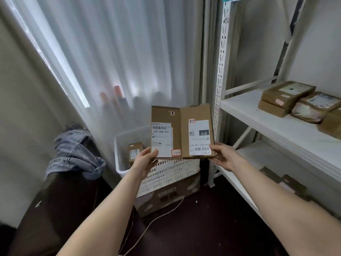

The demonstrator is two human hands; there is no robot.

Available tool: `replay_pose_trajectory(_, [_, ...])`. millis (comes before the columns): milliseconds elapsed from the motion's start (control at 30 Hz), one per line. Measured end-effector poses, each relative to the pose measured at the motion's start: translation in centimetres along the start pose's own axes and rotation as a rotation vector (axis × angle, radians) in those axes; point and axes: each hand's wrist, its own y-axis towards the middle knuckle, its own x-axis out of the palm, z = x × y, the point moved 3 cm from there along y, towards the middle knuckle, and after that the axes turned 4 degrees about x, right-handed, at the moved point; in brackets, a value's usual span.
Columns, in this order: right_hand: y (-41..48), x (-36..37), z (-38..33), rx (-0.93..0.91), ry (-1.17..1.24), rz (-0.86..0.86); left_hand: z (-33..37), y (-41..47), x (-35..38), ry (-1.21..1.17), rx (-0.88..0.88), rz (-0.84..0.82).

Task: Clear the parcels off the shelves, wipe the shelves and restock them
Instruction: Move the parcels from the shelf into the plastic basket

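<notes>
The left hand (pixel 145 159) pinches the left box (pixel 162 117), the right hand (pixel 223 156) the right box (pixel 195 113), side by side above the basket (pixel 118 156), probably to drop them in. More parcels (pixel 287 95) lie on the right shelf (pixel 249 115).

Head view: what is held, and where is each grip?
Two cardboard parcels. Left parcel: left hand at its bottom edge. Right parcel: right hand at its bottom corner.

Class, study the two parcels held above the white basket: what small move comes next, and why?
Probably lower both into the white basket: the left hand holds the left parcel and the right hand the right parcel above it, a small parcel already lies inside, and the shelf holds more parcels.
</notes>
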Motion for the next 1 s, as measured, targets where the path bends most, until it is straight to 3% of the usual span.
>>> replay_pose_trajectory(333, [8.9, 8.1, -0.4, 0.074, -0.116, 0.007, 0.2, 7.3, -6.8, -0.065, -0.021, 0.190])
replay_pose_trajectory(633, [22.7, 13.4, -4.3, 0.092, -0.113, 0.078, 3.2, 20.1, -11.0, -0.054, 0.011, 0.500])
replay_pose_trajectory(1000, [36.1, 18.9, -1.6, 0.268, -0.272, 0.052, -1.6, 32.4, -12.0, 0.156, -0.250, 0.508])
